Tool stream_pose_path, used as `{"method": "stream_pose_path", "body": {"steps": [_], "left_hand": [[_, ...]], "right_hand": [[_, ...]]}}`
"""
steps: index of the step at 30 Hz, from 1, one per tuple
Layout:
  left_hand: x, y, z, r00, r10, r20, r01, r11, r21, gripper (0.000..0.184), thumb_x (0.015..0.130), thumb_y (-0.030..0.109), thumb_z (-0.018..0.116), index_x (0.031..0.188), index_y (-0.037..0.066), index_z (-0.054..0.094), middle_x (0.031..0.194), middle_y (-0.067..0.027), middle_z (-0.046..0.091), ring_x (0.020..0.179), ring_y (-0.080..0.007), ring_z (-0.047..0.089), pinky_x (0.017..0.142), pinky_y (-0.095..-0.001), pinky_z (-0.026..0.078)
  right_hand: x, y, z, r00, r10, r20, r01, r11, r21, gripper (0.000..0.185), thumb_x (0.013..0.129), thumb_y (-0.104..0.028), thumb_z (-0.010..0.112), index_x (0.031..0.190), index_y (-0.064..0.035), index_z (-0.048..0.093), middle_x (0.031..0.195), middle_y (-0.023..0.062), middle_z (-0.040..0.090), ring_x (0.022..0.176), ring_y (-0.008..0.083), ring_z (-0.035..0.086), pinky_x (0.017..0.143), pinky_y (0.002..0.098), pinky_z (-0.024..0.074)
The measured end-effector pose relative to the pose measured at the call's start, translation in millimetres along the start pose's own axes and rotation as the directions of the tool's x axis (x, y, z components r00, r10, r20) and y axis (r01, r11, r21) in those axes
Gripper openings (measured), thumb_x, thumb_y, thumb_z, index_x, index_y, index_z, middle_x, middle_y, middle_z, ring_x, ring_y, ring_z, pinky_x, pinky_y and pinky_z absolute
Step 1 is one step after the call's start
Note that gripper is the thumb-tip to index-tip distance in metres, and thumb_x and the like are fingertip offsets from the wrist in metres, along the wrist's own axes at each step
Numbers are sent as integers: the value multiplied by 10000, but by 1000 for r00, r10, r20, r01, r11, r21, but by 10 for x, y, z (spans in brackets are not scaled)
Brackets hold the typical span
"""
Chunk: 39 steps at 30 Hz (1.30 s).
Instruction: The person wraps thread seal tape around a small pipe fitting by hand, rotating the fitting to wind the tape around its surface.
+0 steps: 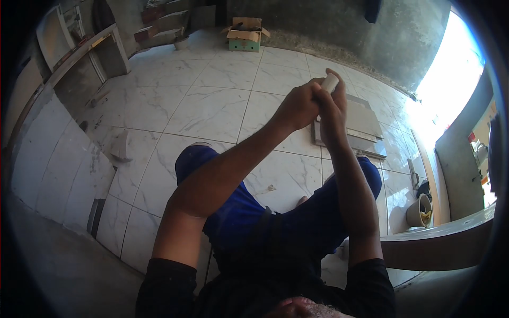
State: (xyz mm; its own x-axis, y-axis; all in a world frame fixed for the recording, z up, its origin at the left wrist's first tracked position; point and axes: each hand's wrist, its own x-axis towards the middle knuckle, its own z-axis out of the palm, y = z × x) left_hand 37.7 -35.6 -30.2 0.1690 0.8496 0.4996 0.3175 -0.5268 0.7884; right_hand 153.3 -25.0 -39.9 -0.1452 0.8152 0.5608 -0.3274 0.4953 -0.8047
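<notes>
Both of my hands are raised in front of me, close together and touching. My left hand point(304, 107) has its fingers closed at the lower end of a short pale cylinder point(330, 82). My right hand point(334, 108) wraps the same cylinder from the right, with a fingertip near its upper end. The cylinder is tilted, and its lower part is hidden by the fingers. What kind of thing it is, I cannot make out. Behind and below the right hand lies a stack of flat grey tiles or boards point(365, 123).
White marbled tiles point(212, 108) cover the floor. An open cardboard box point(244, 44) stands by the back wall. On the right are a bucket point(420, 212) and a curved ledge point(435, 246). A white panel point(58, 159) stands at left, near a broken tile piece point(121, 147).
</notes>
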Motion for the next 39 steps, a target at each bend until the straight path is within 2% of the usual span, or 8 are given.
{"method": "stream_pose_path", "body": {"steps": [16,39], "left_hand": [[10,-81,34,998,58,-36,-55,995,84,228,916,222,534,1047,40,572,885,-164,686,860,-304,684,756,-390,504],[-8,-79,31,999,36,-34,-31,990,140,247,933,245,524,1041,26,555,872,-186,686,848,-341,683,752,-411,510]], "right_hand": [[-18,13,41,999,0,-53,-4,996,-84,536,934,-191,611,1381,-30,363,1071,96,572,990,149,549,920,288,433],[-4,69,28,998,-7,-56,1,994,-110,543,939,-211,610,1382,-21,360,1061,102,578,979,148,549,907,281,436]]}}
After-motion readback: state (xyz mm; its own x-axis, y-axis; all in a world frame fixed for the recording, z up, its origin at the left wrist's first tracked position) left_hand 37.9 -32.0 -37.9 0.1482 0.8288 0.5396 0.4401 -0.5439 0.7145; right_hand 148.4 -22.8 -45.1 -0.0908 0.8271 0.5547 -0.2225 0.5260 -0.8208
